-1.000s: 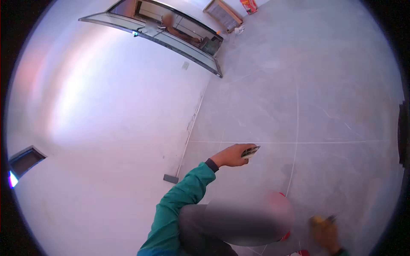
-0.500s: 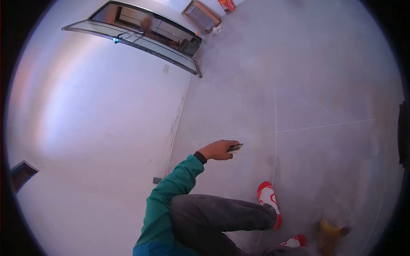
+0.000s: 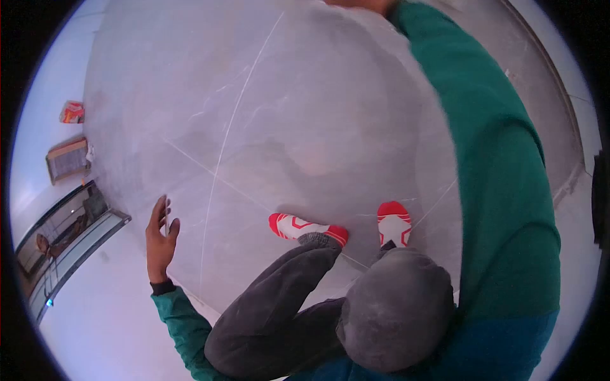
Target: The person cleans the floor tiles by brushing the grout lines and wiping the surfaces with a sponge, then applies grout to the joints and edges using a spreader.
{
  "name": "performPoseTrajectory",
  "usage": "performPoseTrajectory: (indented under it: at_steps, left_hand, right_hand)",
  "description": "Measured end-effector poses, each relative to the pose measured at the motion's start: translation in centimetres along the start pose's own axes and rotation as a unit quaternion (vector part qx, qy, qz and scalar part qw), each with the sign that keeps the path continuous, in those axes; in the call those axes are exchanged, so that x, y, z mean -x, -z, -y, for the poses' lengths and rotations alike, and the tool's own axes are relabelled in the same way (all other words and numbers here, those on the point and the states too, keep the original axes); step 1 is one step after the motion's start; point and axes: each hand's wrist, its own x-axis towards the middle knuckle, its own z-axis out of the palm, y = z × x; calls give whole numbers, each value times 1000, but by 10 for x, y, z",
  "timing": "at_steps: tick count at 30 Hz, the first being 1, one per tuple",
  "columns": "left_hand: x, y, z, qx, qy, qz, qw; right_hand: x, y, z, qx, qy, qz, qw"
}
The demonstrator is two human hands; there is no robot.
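My left hand is at the left, above the floor and away from my body. Its thumb and fingers are closed round a thin, pale, flat object, seen almost edge-on, whose kind I cannot make out. My right hand reaches far forward at the top edge of the view. Only part of it shows near the wrist, and its fingers are cut off. Below both hands lies a dusty grey tiled floor with pale joint lines.
My bent knees and red-and-white socks are in the lower middle. A framed window or glass door stands open at the left, with a person beyond. Near it are a wood-framed panel and a red packet. Walls edge the floor.
My view has swung to the right, so the window now lies at the far left. My right arm has come into view, stretched forward. The left hand still holds the small flat object.
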Motion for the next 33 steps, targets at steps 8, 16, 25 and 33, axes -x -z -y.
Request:
performPoseTrajectory:
  at_steps: [8, 16, 25, 33]
  left_hand:
    - [22, -12, 64, 18, 141, 114, 983]
    - [-33, 0, -2, -32, -72, 93, 993]
    - [-34, -7, -90, -137, -209, 57, 967]
    - [-38, -6, -47, -92, -107, 83, 987]
  right_hand:
    - [399, 131, 148, -330, -176, 357, 856]
    - [186, 35, 2, 67, -39, 39, 996]
    - [180, 27, 168, -242, -93, 70, 963]
    - [205, -30, 89, -99, -51, 106, 988]
